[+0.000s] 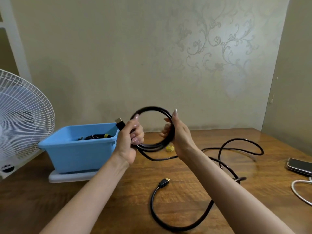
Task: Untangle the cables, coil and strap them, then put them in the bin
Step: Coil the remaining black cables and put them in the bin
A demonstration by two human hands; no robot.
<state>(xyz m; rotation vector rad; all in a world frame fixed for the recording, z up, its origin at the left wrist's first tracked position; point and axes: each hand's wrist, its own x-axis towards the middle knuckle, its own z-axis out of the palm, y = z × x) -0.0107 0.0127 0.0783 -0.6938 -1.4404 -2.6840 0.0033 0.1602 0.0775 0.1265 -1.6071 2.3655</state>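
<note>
Gripping HDMI cable coil (152, 147) in mid-air beside blue bin (79, 154), left hand (130, 141) clamped near the plug, right hand (179, 135) apparently curled round loops. Risking sprung loops from a snag along the loose tail (152, 205).

Both bare forearms reach forward to the black cable coil (152, 108), where the left hand (129, 141) grips its left side with curled fingers and the right hand (179, 135) clasps its right side.
</note>
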